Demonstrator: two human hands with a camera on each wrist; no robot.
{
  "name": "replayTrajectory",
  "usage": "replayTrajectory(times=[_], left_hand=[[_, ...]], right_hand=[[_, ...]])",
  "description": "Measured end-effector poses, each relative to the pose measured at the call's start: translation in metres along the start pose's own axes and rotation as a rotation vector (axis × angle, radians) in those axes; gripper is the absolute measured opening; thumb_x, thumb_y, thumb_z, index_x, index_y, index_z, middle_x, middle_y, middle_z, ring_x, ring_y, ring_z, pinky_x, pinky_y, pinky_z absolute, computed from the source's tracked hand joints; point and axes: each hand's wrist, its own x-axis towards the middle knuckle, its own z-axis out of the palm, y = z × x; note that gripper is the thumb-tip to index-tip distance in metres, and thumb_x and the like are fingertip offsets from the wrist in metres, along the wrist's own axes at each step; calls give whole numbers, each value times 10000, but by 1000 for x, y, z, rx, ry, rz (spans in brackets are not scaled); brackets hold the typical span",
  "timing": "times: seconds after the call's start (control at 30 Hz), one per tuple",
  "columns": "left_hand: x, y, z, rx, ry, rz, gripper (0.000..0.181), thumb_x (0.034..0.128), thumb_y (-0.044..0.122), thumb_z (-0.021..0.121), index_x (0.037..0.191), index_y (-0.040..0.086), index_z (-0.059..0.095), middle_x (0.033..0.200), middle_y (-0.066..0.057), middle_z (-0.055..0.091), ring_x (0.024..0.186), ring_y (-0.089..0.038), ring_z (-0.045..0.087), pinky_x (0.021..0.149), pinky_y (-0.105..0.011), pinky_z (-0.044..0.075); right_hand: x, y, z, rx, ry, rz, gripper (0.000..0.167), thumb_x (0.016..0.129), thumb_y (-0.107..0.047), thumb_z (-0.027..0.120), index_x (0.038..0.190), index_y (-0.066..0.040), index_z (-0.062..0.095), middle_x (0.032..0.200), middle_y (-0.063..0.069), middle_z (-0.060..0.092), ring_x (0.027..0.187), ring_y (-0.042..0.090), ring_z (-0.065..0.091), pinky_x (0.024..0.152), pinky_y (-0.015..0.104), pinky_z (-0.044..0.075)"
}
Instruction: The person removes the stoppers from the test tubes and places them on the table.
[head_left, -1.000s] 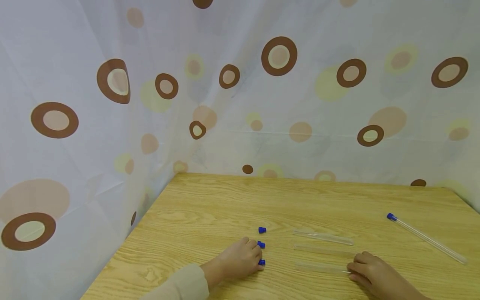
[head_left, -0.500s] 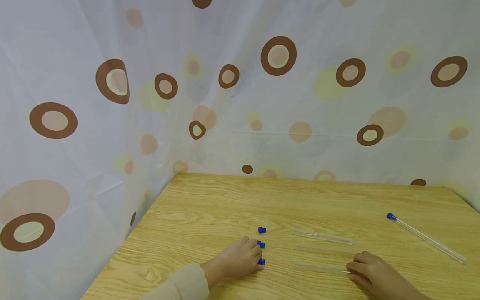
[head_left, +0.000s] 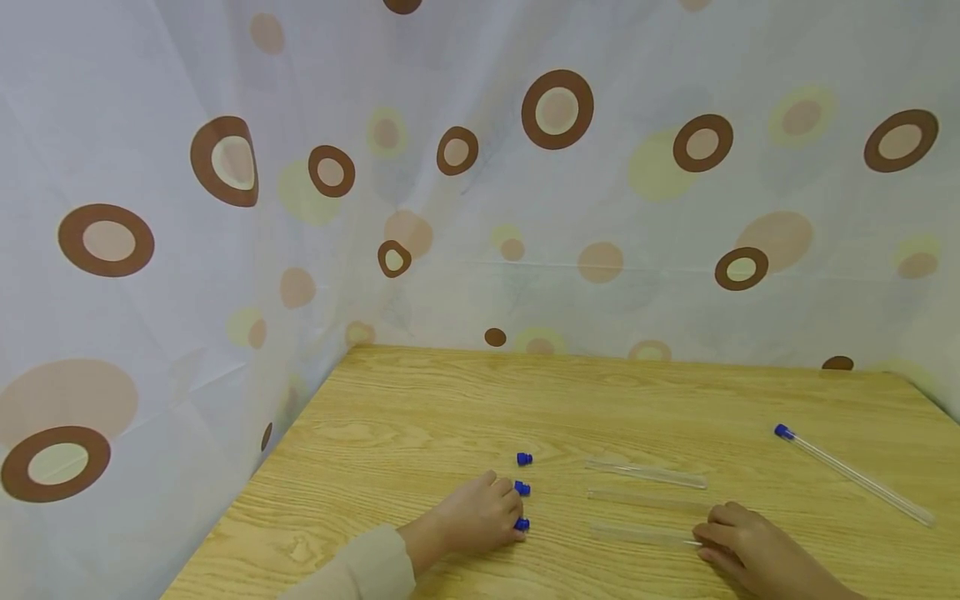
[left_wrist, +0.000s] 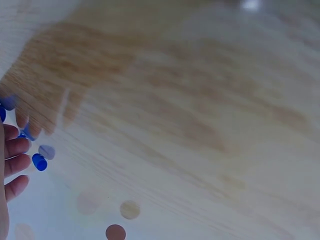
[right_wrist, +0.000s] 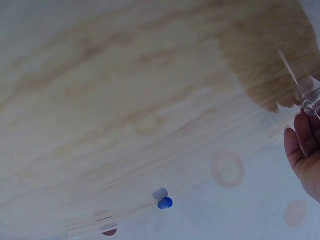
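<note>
The step in hand can be read as the pairing of a cap with a tube: with the middle clear tube (head_left: 648, 500) taken as landmark, the near blue cap (head_left: 522, 524) is pinched, left of it and toward the person, between the thumb and curled fingers of the left hand (head_left: 483, 514), while the right end of the near clear tube (head_left: 641, 535), just on its near side, is held in the narrowed fingers of the right hand (head_left: 750, 546). How firmly either is gripped cannot be told. For the next move, a lift of both pieces and a lining-up of the cap with the tube's open mouth would seem to be called for. The far clear tube (head_left: 647, 472) is laid just beyond the landmark, and the middle blue cap (head_left: 522, 488) and far blue cap (head_left: 524, 459) are set apart to its left. Well to its right, a capped tube (head_left: 855, 478) is laid aslant, its blue end pointed away from the person. The tubes are slim, straight and transparent, hardly told from the wood grain; the caps are short, deep blue and stepped, narrower at one end.
</note>
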Motion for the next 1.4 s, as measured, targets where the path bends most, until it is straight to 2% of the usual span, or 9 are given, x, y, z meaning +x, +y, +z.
replayTrajectory(times=[0.23,1.0,1.4], left_hand=[[-2,-1,0,9,33,-5,435,968,522,326,969,268,679,905,152,623,795,-24,536,646,-170,384],[-5,-2,-1,-3,-40,11,404,988,480,307,1029,265,646,969,165,636,834,-1,546,665,-147,395],[-6,-4,-2,-53,-45,15,384,989,467,328,1042,253,642,982,154,632,853,-2,558,685,-151,417]], right_hand=[[-2,1,-1,7,-25,14,137,712,-94,773,817,-72,687,774,-105,539,687,-66,432,557,35,309],[-2,1,0,11,-35,17,133,720,-97,768,822,-76,684,779,-113,529,689,-69,421,556,38,305],[-2,2,-1,16,-48,24,130,725,-92,765,823,-57,685,783,-101,538,695,-70,430,558,37,311]])
